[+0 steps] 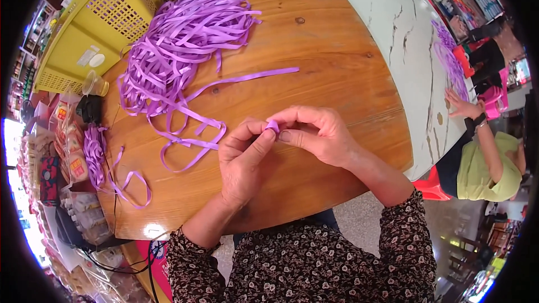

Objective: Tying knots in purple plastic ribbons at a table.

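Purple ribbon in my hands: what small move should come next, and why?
I'd probably steady the purple ribbon with the left hand and gently draw it snug with the right hand: a small curved piece shows between the two, where each hand's grip closely meets the other's.

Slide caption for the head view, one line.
Both hands hold a purple ribbon over a wooden table, a tangled ribbon heap at upper left.

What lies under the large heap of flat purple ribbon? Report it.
The large heap of flat purple ribbon rests on the brown wooden tabletop, which shows beside it. Anything else directly beneath is covered and cannot be seen.
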A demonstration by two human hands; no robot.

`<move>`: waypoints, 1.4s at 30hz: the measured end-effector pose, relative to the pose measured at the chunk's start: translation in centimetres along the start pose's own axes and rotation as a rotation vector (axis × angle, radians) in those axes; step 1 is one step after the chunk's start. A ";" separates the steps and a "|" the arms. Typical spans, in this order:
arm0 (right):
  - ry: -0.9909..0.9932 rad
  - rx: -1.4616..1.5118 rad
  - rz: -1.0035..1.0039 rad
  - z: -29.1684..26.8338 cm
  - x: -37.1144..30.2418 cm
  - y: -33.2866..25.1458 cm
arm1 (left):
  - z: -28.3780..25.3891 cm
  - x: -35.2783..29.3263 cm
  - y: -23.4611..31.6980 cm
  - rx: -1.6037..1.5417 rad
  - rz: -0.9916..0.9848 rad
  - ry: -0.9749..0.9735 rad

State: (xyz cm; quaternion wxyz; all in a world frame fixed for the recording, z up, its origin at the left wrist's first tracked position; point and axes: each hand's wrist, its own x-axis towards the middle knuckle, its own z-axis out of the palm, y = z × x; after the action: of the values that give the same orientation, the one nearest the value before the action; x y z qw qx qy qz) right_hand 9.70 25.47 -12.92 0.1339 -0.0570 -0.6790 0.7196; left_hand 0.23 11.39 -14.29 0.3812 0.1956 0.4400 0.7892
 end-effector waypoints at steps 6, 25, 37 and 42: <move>0.045 -0.604 -0.386 -0.6 0.1 -0.1 | 0.2 0.3 -0.7 0.180 0.048 -0.010; -0.038 -0.868 -0.753 -2.5 -1.3 0.3 | -0.5 0.8 -0.4 0.201 -0.242 -0.113; 0.087 -0.828 -0.605 -2.4 -0.6 -0.2 | 0.8 0.9 -0.8 0.125 -0.273 0.033; 0.120 -0.542 -0.448 -1.5 -0.2 -0.3 | 0.5 0.9 -0.4 0.260 -0.113 0.103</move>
State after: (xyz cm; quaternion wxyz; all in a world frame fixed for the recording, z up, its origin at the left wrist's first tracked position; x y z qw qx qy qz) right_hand 10.29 26.88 -12.77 0.3080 0.0177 -0.8318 0.4614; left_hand 0.16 12.46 -14.34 0.3735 0.1778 0.5679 0.7116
